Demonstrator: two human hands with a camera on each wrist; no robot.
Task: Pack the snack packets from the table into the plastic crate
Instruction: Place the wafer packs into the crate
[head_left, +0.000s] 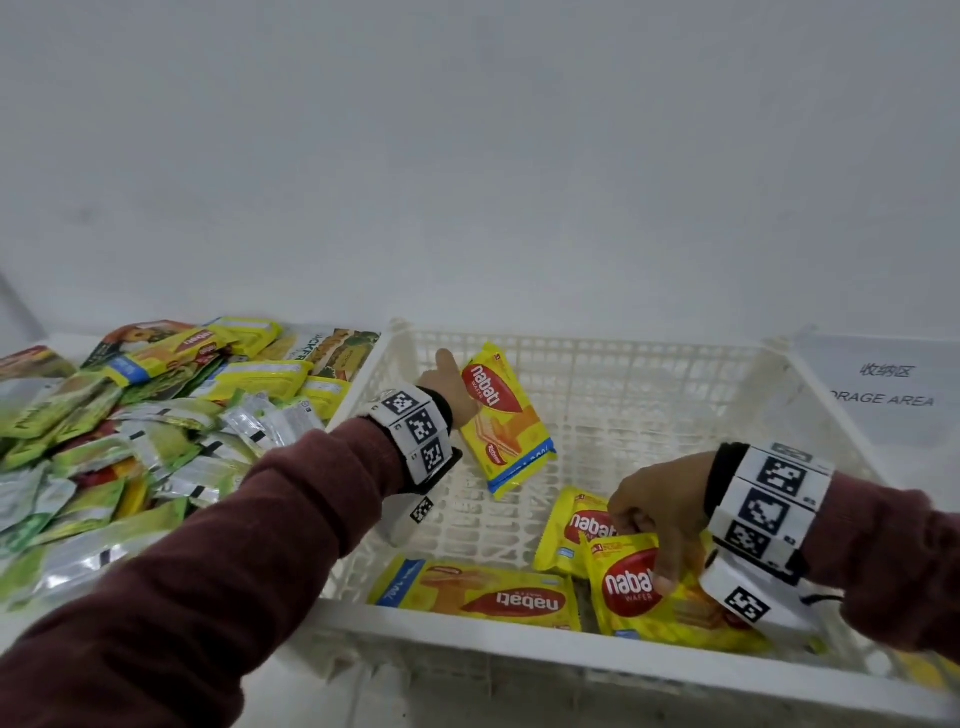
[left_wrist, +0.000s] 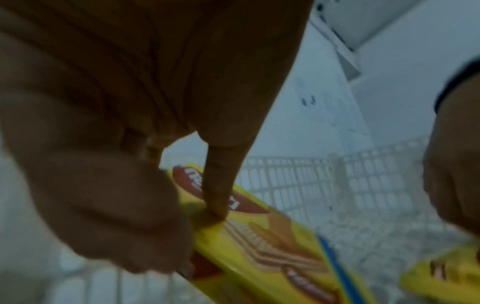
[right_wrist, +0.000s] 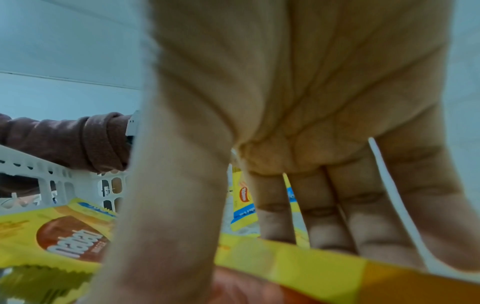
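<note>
A white plastic crate (head_left: 582, 662) stands in front of me. My left hand (head_left: 450, 388) holds a yellow nabati wafer packet (head_left: 506, 421) tilted above the crate's back left floor. In the left wrist view its thumb (left_wrist: 217, 193) presses the packet's front (left_wrist: 275, 253) while curled fingers grip the back. My right hand (head_left: 662, 519) grips another nabati packet (head_left: 631, 590) at the crate's front right, thumb (right_wrist: 166, 205) on its face (right_wrist: 311, 265), fingers behind its top edge. Two more nabati packets lie in the crate, one along the front wall (head_left: 483, 595), one under my right hand (head_left: 574, 525).
A heap of several yellow, green and silver snack packets (head_left: 156, 431) covers the table left of the crate. A paper sign reading "storage area" (head_left: 883, 387) lies to the crate's right. A plain white wall stands close behind.
</note>
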